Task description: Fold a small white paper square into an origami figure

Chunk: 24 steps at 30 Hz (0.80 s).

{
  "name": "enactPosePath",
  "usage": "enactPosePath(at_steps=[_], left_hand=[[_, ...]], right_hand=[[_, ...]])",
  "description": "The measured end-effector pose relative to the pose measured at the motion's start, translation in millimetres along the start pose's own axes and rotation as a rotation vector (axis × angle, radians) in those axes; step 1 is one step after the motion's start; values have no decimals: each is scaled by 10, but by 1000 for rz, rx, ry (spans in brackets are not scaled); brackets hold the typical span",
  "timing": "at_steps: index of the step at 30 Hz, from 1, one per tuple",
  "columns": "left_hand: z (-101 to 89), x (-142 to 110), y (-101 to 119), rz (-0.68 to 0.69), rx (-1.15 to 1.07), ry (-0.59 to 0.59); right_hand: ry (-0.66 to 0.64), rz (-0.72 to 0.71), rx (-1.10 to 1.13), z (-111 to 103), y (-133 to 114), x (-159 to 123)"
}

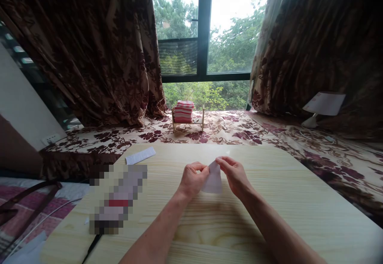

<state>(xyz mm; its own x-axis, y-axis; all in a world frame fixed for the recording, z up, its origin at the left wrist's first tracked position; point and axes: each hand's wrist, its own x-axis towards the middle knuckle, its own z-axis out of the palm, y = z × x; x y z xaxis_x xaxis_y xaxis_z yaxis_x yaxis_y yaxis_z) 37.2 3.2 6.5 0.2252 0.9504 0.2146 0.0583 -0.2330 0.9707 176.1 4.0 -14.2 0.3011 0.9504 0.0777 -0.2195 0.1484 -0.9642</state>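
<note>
A small piece of white paper point(213, 181) is held up above the wooden table point(299, 212), narrow at the top and wider toward the bottom. My left hand point(194, 178) pinches its left edge between thumb and fingers. At the top corner, the fingertips of my right hand point(233, 172) are closed on the same paper. Whether it is folded, I cannot tell. Both forearms reach in from the front edge of the view.
A folded printed paper strip point(140, 155) lies at the table's far left. Below it is a pixelated object point(119, 200) with a black cable. Beyond the table, a small rack point(188, 127) holds folded striped cloths point(183, 111); a lamp point(323, 103) stands far right.
</note>
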Motion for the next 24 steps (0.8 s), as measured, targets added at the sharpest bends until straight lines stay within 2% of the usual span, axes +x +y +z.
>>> enactPosePath(at_steps=[4, 6, 13, 24], left_hand=[[18, 13, -19, -75, -102, 28], [9, 29, -38, -118, -164, 53], [-14, 51, -50, -220, -284, 116], [-98, 61, 6, -213, -252, 136]], right_hand=[[110, -49, -22, -70, 22, 101], [125, -57, -49, -80, 2, 99], [-115, 15, -117, 50, -109, -90], [-193, -11, -145, 36, -104, -102]])
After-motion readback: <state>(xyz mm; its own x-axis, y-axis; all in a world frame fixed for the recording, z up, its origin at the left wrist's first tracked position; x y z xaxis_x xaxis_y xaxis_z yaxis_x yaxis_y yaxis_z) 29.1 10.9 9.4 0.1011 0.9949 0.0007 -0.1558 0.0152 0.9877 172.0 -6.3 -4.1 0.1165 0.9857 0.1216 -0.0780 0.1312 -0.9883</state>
